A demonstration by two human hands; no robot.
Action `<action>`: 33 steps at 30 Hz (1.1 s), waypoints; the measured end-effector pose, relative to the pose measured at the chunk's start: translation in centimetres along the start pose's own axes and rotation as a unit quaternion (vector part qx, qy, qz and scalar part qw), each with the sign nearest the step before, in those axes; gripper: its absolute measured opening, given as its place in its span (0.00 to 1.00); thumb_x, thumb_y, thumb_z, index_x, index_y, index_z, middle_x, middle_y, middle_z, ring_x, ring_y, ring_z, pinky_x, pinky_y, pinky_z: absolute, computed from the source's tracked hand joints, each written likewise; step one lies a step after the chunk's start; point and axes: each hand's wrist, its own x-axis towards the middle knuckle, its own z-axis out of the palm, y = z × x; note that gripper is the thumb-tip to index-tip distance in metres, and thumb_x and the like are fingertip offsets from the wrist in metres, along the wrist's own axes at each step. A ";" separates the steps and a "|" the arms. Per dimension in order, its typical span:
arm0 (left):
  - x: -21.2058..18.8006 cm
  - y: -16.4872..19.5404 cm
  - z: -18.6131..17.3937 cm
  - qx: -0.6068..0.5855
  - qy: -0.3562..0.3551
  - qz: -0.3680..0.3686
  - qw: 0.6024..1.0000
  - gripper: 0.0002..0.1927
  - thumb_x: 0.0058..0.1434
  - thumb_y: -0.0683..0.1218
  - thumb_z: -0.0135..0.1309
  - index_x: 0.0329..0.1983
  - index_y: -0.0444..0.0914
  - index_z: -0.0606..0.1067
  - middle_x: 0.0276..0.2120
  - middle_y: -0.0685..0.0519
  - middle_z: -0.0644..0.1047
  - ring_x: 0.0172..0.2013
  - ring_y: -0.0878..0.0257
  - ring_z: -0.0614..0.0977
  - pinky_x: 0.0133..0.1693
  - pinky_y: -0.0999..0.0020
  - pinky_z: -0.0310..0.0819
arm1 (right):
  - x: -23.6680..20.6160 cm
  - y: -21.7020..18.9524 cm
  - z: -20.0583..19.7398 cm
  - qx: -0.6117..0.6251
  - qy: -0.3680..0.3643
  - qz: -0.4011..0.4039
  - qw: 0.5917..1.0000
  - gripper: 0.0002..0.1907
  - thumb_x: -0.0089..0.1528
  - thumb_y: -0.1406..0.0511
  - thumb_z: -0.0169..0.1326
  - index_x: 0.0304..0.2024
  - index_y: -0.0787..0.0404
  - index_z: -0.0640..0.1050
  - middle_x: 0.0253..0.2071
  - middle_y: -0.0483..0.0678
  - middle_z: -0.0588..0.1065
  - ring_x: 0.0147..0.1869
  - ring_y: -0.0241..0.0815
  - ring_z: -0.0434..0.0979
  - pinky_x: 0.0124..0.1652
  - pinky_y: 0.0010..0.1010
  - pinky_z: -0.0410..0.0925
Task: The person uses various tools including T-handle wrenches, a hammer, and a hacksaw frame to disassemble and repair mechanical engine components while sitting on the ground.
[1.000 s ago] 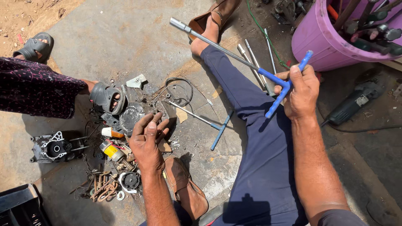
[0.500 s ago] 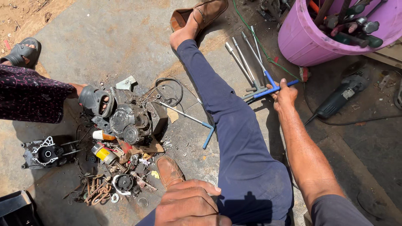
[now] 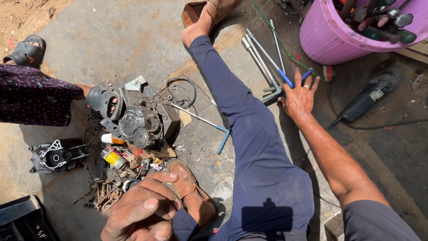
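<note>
The pink plastic bucket (image 3: pixel 325 33) at your upper right is packed with tools standing on end, their dark and coloured handles (image 3: pixel 388 20) crowding the rim. Your right hand (image 3: pixel 299 96) lies flat with its fingers spread wide, palm down on the blue-handled T-wrench (image 3: pixel 292 82), which rests on the concrete among a loose row of bare steel T-wrenches (image 3: pixel 258 56) just beside your outstretched leg (image 3: pixel 249 134); the hand presses rather than grips, and a ring shows on 1 finger. Your left hand (image 3: pixel 142 212) hangs close to the camera at the bottom, fingers loosely curled and grimy, holding nothing that you can see, just above your brown sandal (image 3: pixel 185 180). A second blue-handled T-wrench (image 3: pixel 205 125) lies apart on the ground between your leg and the greasy engine block (image 3: pixel 142 122). Around the block sit small oily parts, a coil of wire (image 3: pixel 180 89), springs and a rusty chain (image 3: pixel 107 196), rough and dark against the pale concrete. Another person's hand (image 3: pixel 104 102), coming from a dark patterned sleeve (image 3: pixel 35 100), touches a black rubber part on the block's left side. A black angle grinder (image 3: pixel 370 98) with its cord lies near the bucket, well to the right of your hand
</note>
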 end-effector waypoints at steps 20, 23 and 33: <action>8.2 5.9 -7.3 0.079 0.198 0.163 0.963 0.19 0.73 0.56 0.53 0.51 0.35 0.74 0.35 0.52 0.71 0.27 0.63 0.77 0.37 0.59 0.82 | 2.4 0.0 -8.6 0.609 0.219 0.077 0.759 0.09 0.69 0.66 0.48 0.43 0.69 0.71 0.60 0.60 0.66 0.57 0.55 0.77 0.53 0.41 0.74; 8.3 6.1 -8.9 0.110 0.127 0.052 0.984 0.14 0.79 0.50 0.57 0.51 0.32 0.74 0.32 0.50 0.75 0.31 0.66 0.80 0.39 0.67 0.82 | 1.6 -0.4 -13.6 0.354 0.362 -0.049 0.861 0.08 0.75 0.69 0.53 0.46 0.70 0.72 0.53 0.51 0.69 0.47 0.43 0.79 0.44 0.30 0.79; 2.3 -15.1 -5.3 0.074 0.209 -0.382 0.897 0.37 0.59 0.68 0.54 0.59 0.36 0.75 0.42 0.51 0.83 0.41 0.65 0.85 0.34 0.70 0.80 | -3.0 -9.4 -23.2 0.843 0.085 -0.058 0.529 0.12 0.78 0.67 0.55 0.54 0.75 0.78 0.42 0.56 0.78 0.32 0.36 0.76 0.32 0.23 0.69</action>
